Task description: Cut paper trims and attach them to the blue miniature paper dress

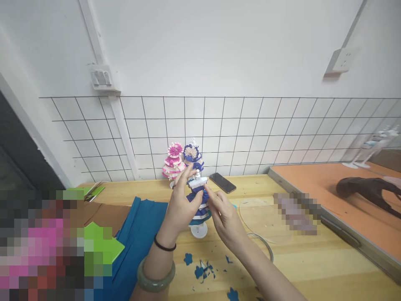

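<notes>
A miniature dress form [198,183] with a white top stands upright on a round white base [199,231]. It wears a tiered blue-and-white dress [200,215]. My left hand [181,200] is curved around its left side, the thumb pressing at the waist. From the right, my right hand [224,211] touches the bodice and waist with its index finger, the other fingers curled in. What lies between the fingertips is partly hidden. Blue flower cutouts [199,272] and small scraps lie on the wooden table [250,276] below my hands.
Behind stand a pink-and-white dressed form [174,164] and a navy one [191,154], near a phone [223,182]. Blue fabric [140,225] covers the left side. A clear disc [261,217] and a ring-shaped band [266,246] lie right; beyond is an orange board [310,184] bearing a dark hand-shaped object [360,187].
</notes>
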### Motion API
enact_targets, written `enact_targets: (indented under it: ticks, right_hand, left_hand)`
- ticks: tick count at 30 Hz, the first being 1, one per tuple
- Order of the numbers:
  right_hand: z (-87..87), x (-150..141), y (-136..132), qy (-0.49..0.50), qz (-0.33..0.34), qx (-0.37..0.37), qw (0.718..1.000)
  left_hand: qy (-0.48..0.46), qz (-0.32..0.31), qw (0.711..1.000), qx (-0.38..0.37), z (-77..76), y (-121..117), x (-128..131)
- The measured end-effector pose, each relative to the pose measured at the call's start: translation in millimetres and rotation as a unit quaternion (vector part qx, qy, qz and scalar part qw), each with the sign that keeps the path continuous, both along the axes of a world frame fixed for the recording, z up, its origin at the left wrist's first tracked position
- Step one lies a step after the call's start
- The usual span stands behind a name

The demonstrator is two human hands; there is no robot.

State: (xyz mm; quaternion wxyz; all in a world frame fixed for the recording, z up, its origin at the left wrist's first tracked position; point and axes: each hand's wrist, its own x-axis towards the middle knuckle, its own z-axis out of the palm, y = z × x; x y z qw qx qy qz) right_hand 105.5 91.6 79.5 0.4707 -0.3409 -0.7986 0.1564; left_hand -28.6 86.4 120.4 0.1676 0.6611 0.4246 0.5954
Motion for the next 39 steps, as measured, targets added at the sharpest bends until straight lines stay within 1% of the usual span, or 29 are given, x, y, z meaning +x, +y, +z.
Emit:
enact_targets:
  ticks: [7,12,16,21,26,29,31,35,37,39]
  right_hand:
    - [-0.1,-0.2,2.0,-0.013,-0.023,0.011,1.000]
    - [-2.7,-1.0,5.2,-0.023,-0.025,0.024,0.999]
    - [-3.2,-1.2,5.7,-0.044,-0.041,0.043,0.997]
    - [-1.7,0.5,5.6,-0.113,-0.087,0.067,0.988]
    - [-0.8,2.3,6.5,-0.193,-0.164,0.127,0.959]
    - [-0.9,2.6,6.4,-0.205,-0.188,0.139,0.951]
    - [-1.0,2.5,5.9,-0.183,-0.175,0.128,0.959]
    - [-1.1,1.6,4.8,-0.095,-0.102,0.086,0.987]
    - [-0.6,1.3,4.2,-0.081,-0.084,0.074,0.990]
    - [0.0,1.1,3.4,-0.088,-0.084,0.069,0.990]
  left_hand:
    - [0.040,0.003,0.999,0.018,-1.9,1.7,-0.4]
    - [0.085,0.025,0.995,0.043,-1.8,4.7,-2.0]
    - [0.106,0.030,0.993,0.044,-2.1,6.0,-3.3]
    - [0.104,0.033,0.993,0.048,-2.3,6.2,-4.1]
    - [0.103,0.028,0.993,0.048,-2.1,6.7,-3.8]
    - [0.098,0.022,0.994,0.044,-1.8,6.6,-3.5]
    - [0.094,0.021,0.994,0.042,-1.3,6.2,-3.3]
    - [0.090,0.023,0.995,0.042,-0.2,4.9,-2.7]
    - [0.082,0.029,0.995,0.043,-0.1,4.6,-1.6]
    - [0.069,0.034,0.996,0.043,-0.4,4.6,-0.1]
